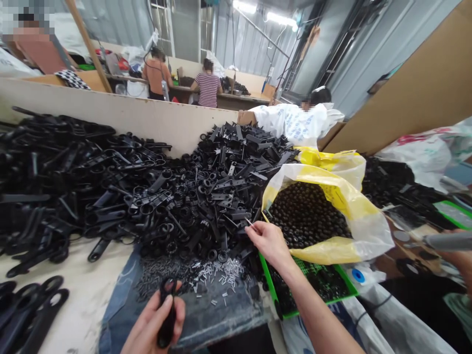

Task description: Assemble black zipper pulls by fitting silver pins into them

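My left hand, low in the view, is closed round a black plastic handle-like part with a ring at its upper end. Stretched forward to the right, my right hand pinches a thin, light-coloured rod; its exact kind is too small to tell. That hand is at the edge of a heap of black plastic parts, beside a yellow and white bag of small round black pieces. Between my hands, silver pins and small dark screw-like pieces lie on a blue denim cloth.
A green tray of small black pieces stands below the bag. Long black handles are piled at the left, with more at the near left corner. A low board runs behind. Several people work beyond; another person's arm shows at right.
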Demonstrator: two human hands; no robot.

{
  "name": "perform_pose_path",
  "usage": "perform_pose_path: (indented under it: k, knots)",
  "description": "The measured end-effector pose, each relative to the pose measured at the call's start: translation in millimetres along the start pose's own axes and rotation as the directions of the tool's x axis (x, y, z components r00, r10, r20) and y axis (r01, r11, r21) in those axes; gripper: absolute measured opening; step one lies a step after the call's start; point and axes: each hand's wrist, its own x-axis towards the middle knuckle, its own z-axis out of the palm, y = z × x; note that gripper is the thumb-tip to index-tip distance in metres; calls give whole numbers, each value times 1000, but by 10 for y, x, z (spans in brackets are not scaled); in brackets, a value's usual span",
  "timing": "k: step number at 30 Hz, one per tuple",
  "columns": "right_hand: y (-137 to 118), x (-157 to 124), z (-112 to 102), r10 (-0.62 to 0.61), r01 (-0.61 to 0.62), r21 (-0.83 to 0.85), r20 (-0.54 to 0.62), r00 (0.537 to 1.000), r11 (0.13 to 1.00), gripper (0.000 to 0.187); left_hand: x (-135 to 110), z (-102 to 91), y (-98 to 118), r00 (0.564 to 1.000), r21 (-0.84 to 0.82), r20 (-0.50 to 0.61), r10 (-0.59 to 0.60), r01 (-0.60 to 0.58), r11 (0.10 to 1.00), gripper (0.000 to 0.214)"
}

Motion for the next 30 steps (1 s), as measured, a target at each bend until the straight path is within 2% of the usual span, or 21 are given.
perform_pose_path:
  k: [3,7,10,13,15,18,20,22,24,26,28,30]
  knots:
    - [-23,2,-153,-10,7,-58,-46,999,998,33,-18,-18,16,999,49,-12,42,-42,998,68]
    - [-171,-93,-415,-62,41,-152,-137,989,987,28,-38,-6,36,984,142,-38,171,-164,976,66]
    - [-420,-262,-483,-224,204,-132,-167,960,970,28,-34,12,10,970,180,-25,240,-232,956,60]
    - [-716,-502,-383,-377,377,-18,-24,926,926,29,-47,-9,-19,934,275,61,352,-355,894,50]
    - [-891,-663,-253,-398,394,55,123,909,917,26,-74,-55,-34,904,394,136,405,-425,815,40]
    - [-1096,-835,-27,-336,312,132,262,905,941,21,-117,-146,-72,883,508,223,414,-468,723,44]
    - [-1198,-893,131,-271,219,184,345,899,958,20,-115,-201,-121,885,540,224,407,-460,704,46]
    - [-1273,-929,298,-235,138,252,415,879,958,19,-73,-236,-187,903,500,201,379,-427,753,40]
    - [-1307,-960,470,-217,55,354,437,873,934,22,-3,-249,-253,927,338,175,333,-374,864,35]
    - [-1287,-990,618,-210,-46,508,435,876,860,27,59,-246,-289,945,154,150,290,-312,937,34]
    - [-1212,-1012,705,-187,-172,649,446,875,741,33,84,-244,-271,959,28,132,250,-256,966,35]
    - [-1101,-1025,716,-145,-246,718,437,888,651,36,68,-250,-200,969,-53,133,208,-203,978,38]
